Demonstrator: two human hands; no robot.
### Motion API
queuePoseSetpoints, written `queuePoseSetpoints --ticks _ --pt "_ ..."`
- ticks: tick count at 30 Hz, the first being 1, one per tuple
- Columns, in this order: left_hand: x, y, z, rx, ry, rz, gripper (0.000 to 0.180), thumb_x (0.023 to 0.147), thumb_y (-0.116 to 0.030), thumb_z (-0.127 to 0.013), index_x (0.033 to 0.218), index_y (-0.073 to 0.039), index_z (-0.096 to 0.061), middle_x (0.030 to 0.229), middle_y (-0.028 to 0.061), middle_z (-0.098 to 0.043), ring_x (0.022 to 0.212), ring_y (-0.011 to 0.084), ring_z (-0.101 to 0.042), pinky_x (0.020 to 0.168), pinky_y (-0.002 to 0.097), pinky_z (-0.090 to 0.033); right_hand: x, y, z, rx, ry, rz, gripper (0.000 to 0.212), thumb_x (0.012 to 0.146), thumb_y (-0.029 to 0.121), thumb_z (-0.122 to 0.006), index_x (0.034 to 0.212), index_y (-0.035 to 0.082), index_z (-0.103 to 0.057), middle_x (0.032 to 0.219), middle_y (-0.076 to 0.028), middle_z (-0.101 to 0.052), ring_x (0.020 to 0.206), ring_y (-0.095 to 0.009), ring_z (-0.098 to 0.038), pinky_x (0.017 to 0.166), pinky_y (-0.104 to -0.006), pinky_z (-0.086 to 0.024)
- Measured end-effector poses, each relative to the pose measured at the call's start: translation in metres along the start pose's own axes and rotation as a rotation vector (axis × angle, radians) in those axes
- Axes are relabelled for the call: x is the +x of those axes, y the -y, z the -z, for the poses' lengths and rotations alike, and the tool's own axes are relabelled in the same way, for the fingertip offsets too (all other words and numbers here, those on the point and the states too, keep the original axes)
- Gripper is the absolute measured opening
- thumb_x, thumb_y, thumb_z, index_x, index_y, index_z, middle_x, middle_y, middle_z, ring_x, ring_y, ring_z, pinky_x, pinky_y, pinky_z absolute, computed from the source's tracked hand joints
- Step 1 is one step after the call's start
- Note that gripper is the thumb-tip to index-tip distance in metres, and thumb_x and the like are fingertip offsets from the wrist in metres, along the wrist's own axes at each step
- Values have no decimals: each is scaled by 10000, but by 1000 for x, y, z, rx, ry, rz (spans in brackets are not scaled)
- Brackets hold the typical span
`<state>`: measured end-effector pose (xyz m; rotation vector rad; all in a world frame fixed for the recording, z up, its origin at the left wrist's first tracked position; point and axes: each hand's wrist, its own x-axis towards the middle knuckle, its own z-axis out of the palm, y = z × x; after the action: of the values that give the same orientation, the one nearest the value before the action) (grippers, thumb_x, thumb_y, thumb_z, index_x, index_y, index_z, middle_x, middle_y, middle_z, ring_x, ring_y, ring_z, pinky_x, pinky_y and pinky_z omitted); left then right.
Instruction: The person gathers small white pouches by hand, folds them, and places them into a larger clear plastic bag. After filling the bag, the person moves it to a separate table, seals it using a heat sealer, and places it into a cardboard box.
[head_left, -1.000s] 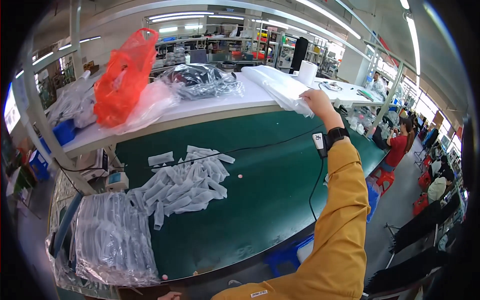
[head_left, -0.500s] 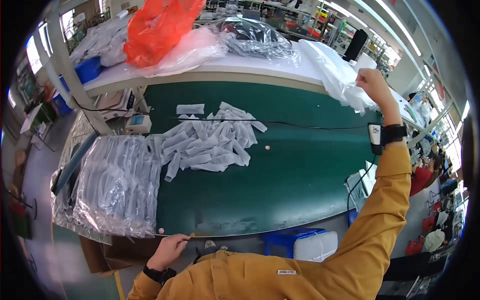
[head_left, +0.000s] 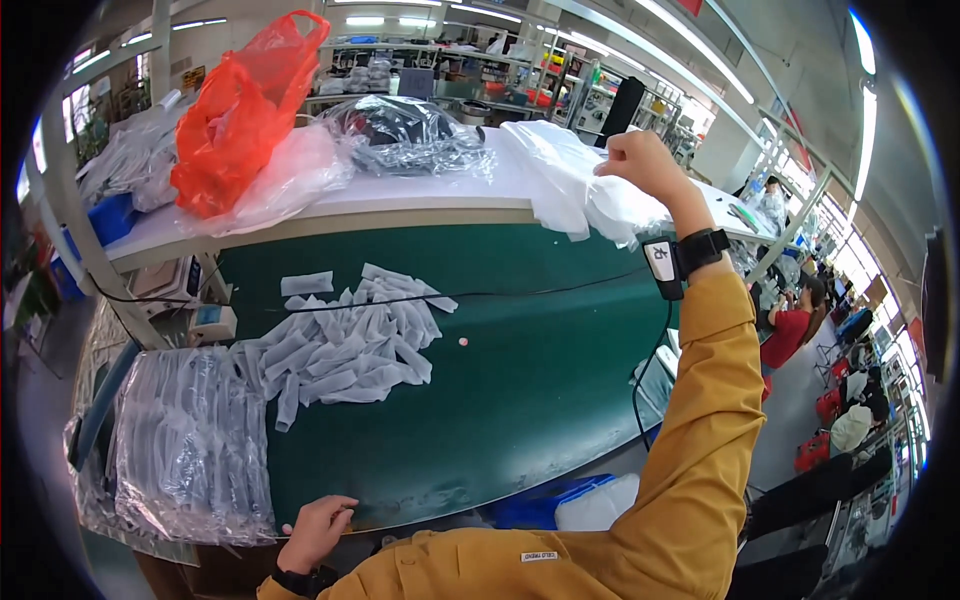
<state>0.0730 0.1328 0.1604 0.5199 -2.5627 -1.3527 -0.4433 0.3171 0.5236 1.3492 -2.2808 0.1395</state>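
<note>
Beyond the flat, glossy green tabletop (head_left: 520, 400), the right hand (head_left: 640, 160) seemingly pinches translucent white plastic sheeting (head_left: 560, 185), handling that calls for steady fingers, while nearside the left hand's (head_left: 318, 530) grip is unclear.

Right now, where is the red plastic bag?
In the head view, the bag sits upper left on the white shelf, just right of the blue box.

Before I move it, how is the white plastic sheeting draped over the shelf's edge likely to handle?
The white plastic sheeting is probably floppy, as it droops over the shelf. It looks thin and translucent, so likely light for its size. Its glossy folds suggest layers might slip.
</note>
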Motion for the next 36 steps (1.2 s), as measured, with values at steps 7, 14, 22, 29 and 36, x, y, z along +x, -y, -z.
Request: queuePoseSetpoints --ticks 7,14,22,29,36 --pt "50 -47 -38 31 -80 -44 161 842 -49 -628 995 -16 -664 899 141 -669 775 293 -648 697 340 -522 11 -32 2 301 -182 195 130 788 130 -701 806 14 -644 704 -96 -610 691 -272 -614 654 -370 -485" --pt "131 -137 -85 137 -69 -371 155 848 -59 -636 1000 -33 -655 868 125 -647 786 297 -639 694 352 -519 26 -70 -16 118 -378 345 79 848 125 -621 873 50 -622 816 -107 -636 776 -304 -630 687 -374 -506" --pt "211 -265 -116 151 54 -802 182 859 -88 -652 1035 -50 -628 884 110 -616 815 305 -616 701 373 -517 25 -90 -2 -20 -819 215 109 861 130 -611 785 62 -573 759 -89 -624 680 -311 -629 586 -382 -495" --pt "249 -331 -124 -502 315 -817 433 943 -169 -597 1345 -57 -484 1101 114 -621 1009 240 -627 871 368 -514 -21 -56 2 -5 -981 361 149 815 166 -681 771 95 -557 696 -72 -568 574 -275 -575 481 -366 -436" --pt "273 -322 -99 -1273 -73 -575 591 991 -205 -529 1488 -47 -251 1138 145 -592 1061 249 -606 945 399 -500 -131 36 -26 28 -505 945 214 765 183 -712 918 53 -636 771 -57 -550 720 -268 -578 601 -369 -447"
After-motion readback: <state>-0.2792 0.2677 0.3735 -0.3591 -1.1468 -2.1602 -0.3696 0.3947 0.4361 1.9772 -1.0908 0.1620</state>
